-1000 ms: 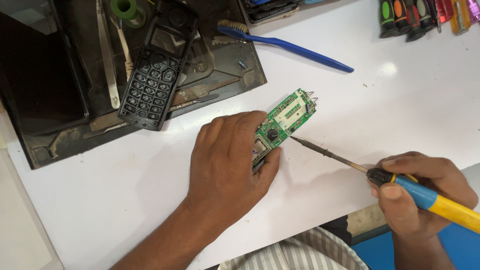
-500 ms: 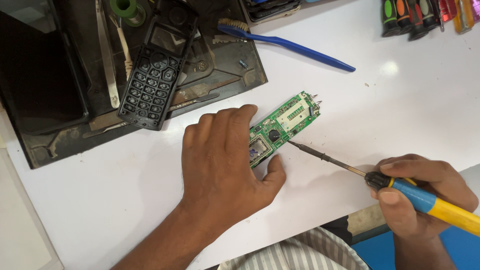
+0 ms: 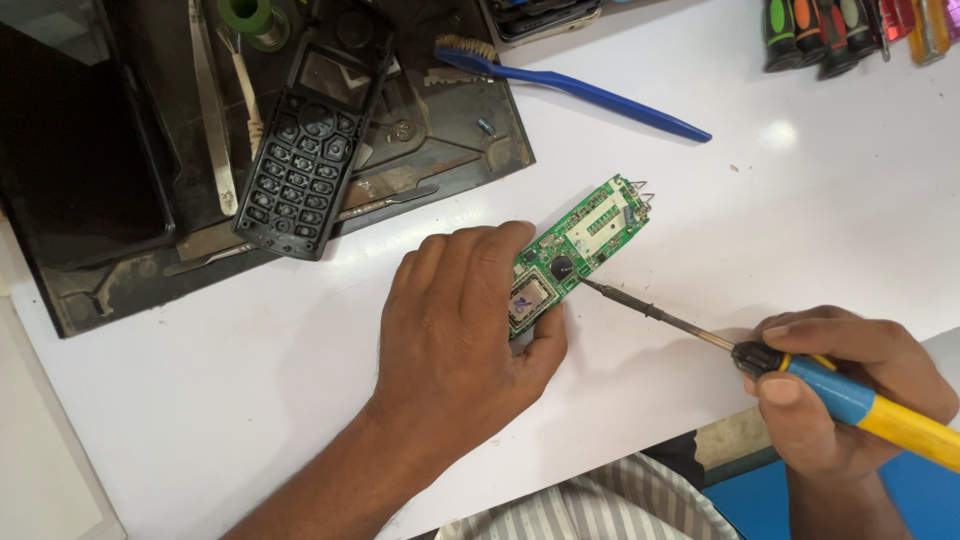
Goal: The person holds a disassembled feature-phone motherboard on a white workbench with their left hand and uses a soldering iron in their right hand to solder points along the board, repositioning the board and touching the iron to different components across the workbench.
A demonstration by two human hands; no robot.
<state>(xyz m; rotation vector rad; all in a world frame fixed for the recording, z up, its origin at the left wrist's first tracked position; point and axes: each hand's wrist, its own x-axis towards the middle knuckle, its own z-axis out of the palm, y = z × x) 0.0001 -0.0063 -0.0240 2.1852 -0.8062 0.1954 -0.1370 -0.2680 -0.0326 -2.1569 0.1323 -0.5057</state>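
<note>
A green circuit board [image 3: 582, 240] lies on the white table [image 3: 800, 200]. My left hand [image 3: 465, 320] pins its near end flat, fingers on one side and thumb below it. My right hand [image 3: 850, 385] grips a soldering iron [image 3: 860, 400] with a blue and yellow handle. The iron's thin metal tip rests against the board's edge next to a round black part.
A black tray [image 3: 120, 290] at the upper left holds a black phone front shell with a keypad [image 3: 310, 130], tweezers [image 3: 210, 100] and a green solder spool [image 3: 250, 15]. A blue brush [image 3: 590, 95] lies behind the board. Several screwdrivers [image 3: 850, 30] stand at the top right.
The left hand slid slightly left and lower on the board, baring more of its near end. The iron tip has edged closer until it touches the board.
</note>
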